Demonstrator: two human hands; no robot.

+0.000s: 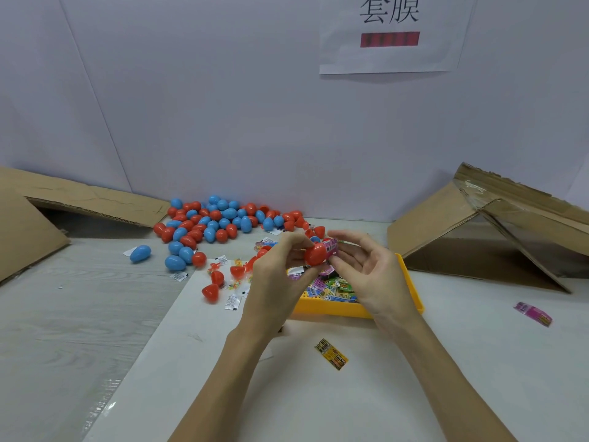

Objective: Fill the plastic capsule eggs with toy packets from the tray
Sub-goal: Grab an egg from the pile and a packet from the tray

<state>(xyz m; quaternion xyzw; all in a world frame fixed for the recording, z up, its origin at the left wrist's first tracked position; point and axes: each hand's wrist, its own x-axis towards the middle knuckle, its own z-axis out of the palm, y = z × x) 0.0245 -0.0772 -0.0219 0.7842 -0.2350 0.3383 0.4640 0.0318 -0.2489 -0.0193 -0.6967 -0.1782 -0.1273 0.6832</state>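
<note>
Above the yellow tray (331, 309) of packets, the left hand (274, 275) grips a red egg half (315, 254) — the right hand (366, 269) pinches a pink packet (331, 245) at its mouth. Behind the tray, an egg pile (216, 221); cardboard (478, 224) right; yellow packet (331, 354) in front.

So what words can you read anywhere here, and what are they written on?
"套膜": big black characters on the white paper sign taped to the wall.
Red bar under those characters: blurred, unreadable.
Yellow packet on the table: has print and a barcode, too small to read.
Pink packet at far right: print too blurred.
Packets in the yellow tray and the one being pushed into the red egg half: too small to read.
</note>
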